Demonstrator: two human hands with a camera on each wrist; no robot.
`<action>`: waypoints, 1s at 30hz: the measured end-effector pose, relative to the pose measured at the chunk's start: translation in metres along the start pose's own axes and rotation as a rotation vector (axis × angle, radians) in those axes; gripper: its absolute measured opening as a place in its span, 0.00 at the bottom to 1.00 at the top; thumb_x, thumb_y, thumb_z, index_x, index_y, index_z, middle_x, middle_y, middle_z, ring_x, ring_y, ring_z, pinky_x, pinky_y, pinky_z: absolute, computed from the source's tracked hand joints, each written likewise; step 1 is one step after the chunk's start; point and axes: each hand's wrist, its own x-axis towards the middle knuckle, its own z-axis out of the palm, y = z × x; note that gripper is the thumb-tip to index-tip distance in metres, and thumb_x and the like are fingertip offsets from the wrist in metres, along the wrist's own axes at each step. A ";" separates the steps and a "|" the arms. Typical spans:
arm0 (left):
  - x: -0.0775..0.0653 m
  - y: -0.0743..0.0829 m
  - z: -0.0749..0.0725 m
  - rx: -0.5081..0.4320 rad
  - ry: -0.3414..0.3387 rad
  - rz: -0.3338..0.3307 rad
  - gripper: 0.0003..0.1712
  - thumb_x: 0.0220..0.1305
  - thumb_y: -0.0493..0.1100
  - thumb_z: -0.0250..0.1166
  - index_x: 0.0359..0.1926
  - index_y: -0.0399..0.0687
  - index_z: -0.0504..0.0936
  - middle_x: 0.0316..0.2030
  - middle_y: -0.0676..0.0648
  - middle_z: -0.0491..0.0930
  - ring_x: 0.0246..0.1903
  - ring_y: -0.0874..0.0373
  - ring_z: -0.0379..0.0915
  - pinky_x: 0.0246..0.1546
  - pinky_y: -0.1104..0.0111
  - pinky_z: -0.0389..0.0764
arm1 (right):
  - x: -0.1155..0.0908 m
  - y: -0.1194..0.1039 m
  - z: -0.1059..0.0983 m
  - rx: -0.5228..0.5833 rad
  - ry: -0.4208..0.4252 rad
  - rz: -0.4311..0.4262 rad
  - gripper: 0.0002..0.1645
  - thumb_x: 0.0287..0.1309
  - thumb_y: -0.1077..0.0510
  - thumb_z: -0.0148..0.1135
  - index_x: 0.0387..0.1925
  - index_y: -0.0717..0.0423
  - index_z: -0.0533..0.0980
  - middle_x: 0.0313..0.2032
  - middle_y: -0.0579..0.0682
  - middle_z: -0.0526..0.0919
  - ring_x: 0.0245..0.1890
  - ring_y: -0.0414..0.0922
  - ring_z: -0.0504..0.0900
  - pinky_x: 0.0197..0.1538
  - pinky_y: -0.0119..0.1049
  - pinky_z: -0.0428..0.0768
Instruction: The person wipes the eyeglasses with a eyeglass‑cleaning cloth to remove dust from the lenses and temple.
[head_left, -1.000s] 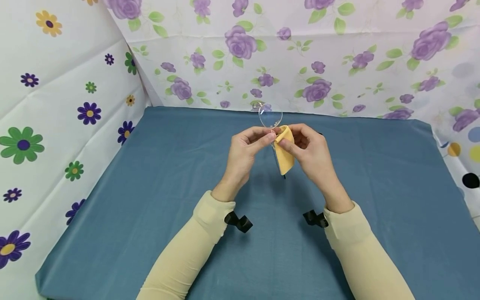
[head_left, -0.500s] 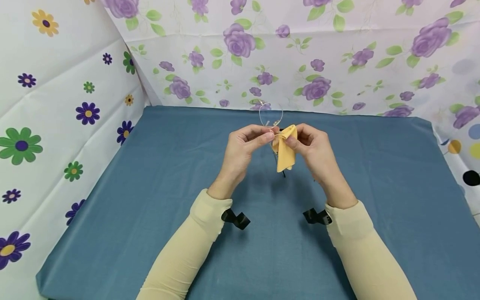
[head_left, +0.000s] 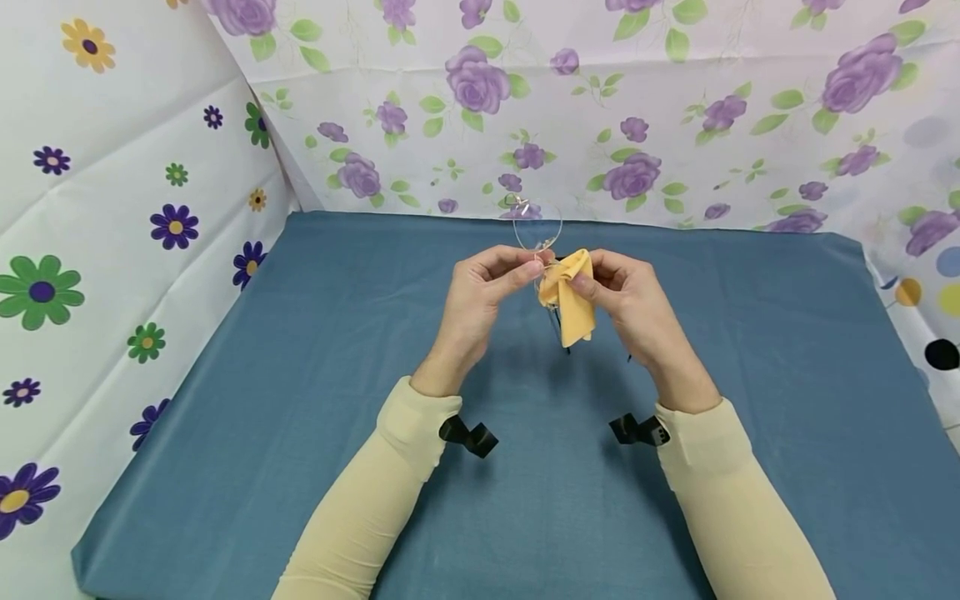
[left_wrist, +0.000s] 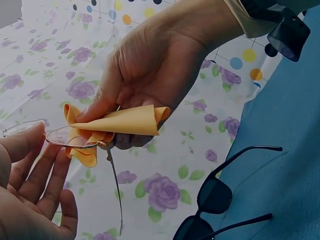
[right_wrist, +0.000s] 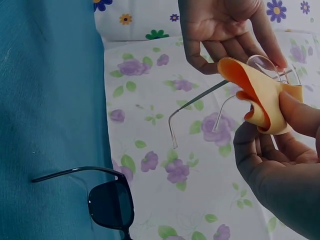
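Observation:
A pair of thin-rimmed clear eyeglasses [left_wrist: 62, 136] is held up above the table. My left hand [head_left: 471, 296] pinches them near the middle of the frame, between thumb and fingers. One round lens stands up beyond that hand in the head view. My right hand [head_left: 633, 304] grips a folded yellow cloth [head_left: 576, 315], which wraps over the other lens and hangs down from the thumb. The cloth partly hides that lens. In the right wrist view both temples [right_wrist: 202, 95] stick out, unfolded, past the cloth [right_wrist: 265, 95].
Dark sunglasses [left_wrist: 215, 192] lie with temples spread on the blue tablecloth [head_left: 262, 433], beyond the hands and mostly hidden in the head view. Flowered sheets [head_left: 420, 125] hang behind and to the left. Black wrist cameras [head_left: 468, 437] sit at both cuffs.
The yellow cloth has turned and bunched up around the lens under my right fingers. Both hands keep their hold; the left has shifted slightly left with the eyeglasses.

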 end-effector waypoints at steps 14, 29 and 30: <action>-0.001 -0.005 0.003 -0.004 -0.010 0.008 0.09 0.63 0.37 0.69 0.43 0.38 0.86 0.45 0.44 0.86 0.54 0.50 0.78 0.55 0.57 0.77 | 0.002 0.001 0.008 -0.043 0.011 0.059 0.18 0.65 0.53 0.64 0.49 0.63 0.81 0.42 0.57 0.83 0.44 0.52 0.80 0.49 0.36 0.77; -0.001 0.003 0.001 -0.020 -0.024 0.004 0.07 0.64 0.37 0.67 0.42 0.40 0.86 0.44 0.43 0.86 0.55 0.50 0.78 0.56 0.57 0.75 | 0.001 0.000 0.008 0.147 0.022 0.062 0.10 0.63 0.62 0.65 0.43 0.64 0.84 0.36 0.52 0.86 0.42 0.49 0.81 0.52 0.38 0.75; -0.001 0.004 0.000 -0.018 -0.025 0.006 0.07 0.64 0.37 0.67 0.42 0.40 0.86 0.44 0.43 0.86 0.55 0.50 0.78 0.57 0.57 0.75 | 0.001 0.000 0.008 0.143 0.026 0.056 0.10 0.63 0.62 0.65 0.42 0.64 0.84 0.36 0.52 0.86 0.41 0.49 0.81 0.51 0.37 0.75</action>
